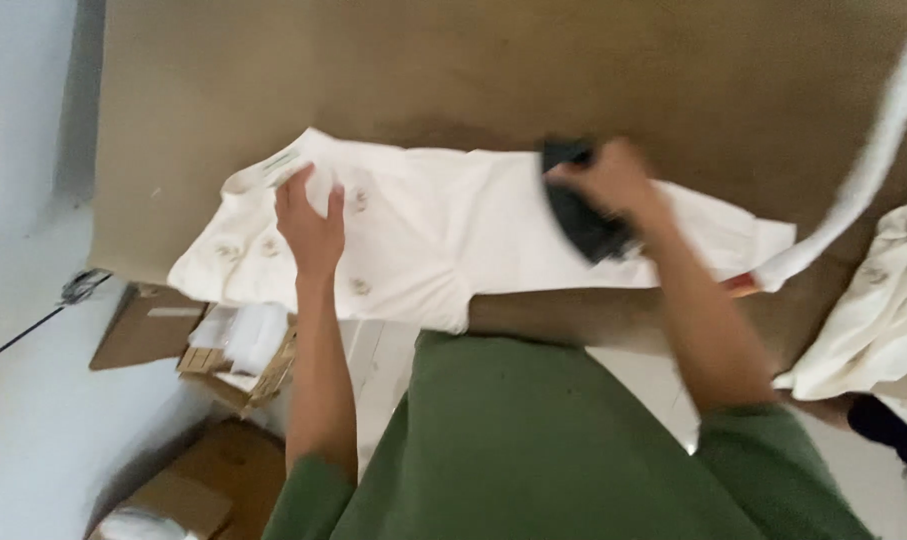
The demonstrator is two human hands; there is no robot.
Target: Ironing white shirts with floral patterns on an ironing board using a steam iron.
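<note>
A cream-white garment (443, 235) with round buttons lies flat across the brown padded table (473, 70). My left hand (310, 225) presses flat on the garment's left part, fingers apart, beside the buttons. My right hand (613, 180) grips the handle of a dark iron (583, 220), which rests on the garment's right half. A white cord (863, 180) runs from near the iron up to the upper right corner.
More cream-white cloth (888, 320) is piled at the table's right edge. Below the table's left end stand open cardboard boxes (213, 350) with clear bags inside, on a pale floor (33, 400). My green top (533, 450) fills the lower middle.
</note>
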